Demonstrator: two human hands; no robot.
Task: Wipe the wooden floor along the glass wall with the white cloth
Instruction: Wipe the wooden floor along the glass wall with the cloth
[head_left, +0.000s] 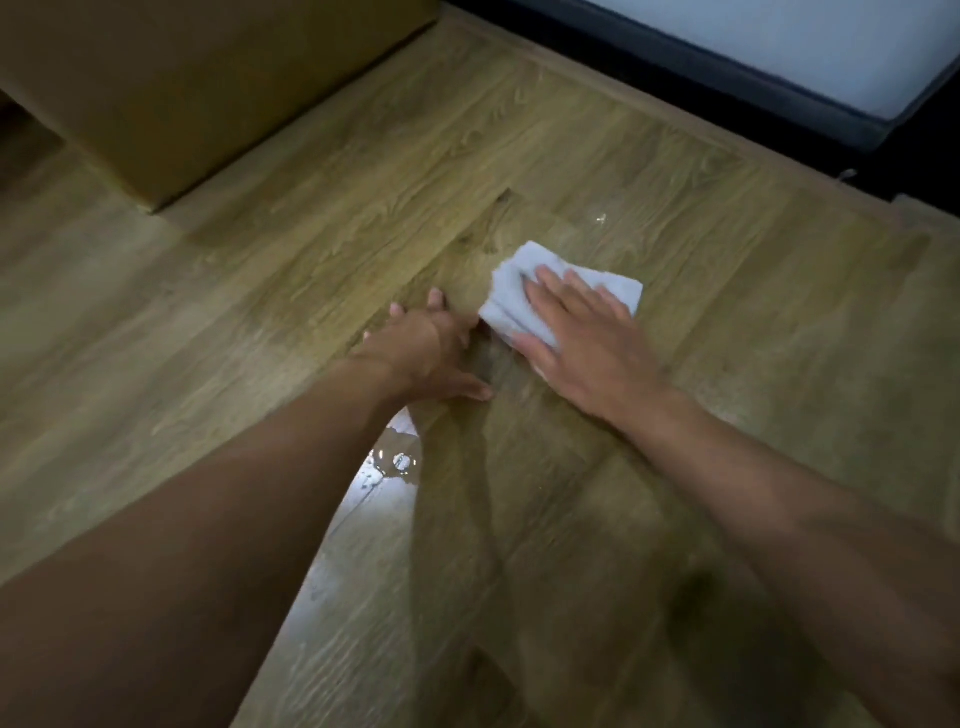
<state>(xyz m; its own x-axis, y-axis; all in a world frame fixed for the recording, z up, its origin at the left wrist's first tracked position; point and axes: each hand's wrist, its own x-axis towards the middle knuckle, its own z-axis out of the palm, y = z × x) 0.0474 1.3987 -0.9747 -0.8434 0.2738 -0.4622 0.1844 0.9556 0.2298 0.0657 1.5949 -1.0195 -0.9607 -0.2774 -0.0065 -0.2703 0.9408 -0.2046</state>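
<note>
A folded white cloth (511, 291) lies flat on the wooden floor (311, 249) near the middle of the view. My right hand (582, 343) presses down on the cloth with fingers spread, covering its near half. My left hand (428, 353) is planted on the bare floor just left of the cloth, fingers apart, holding nothing. The glass wall (810, 47) with its dark bottom frame runs along the upper right. A wet, shiny patch with small droplets (387, 467) shows on the floor between my forearms.
A large brown box-like block (197, 78) stands on the floor at the upper left. A dark frame strip (675, 93) borders the floor below the glass. A small bright speck (601, 219) lies beyond the cloth.
</note>
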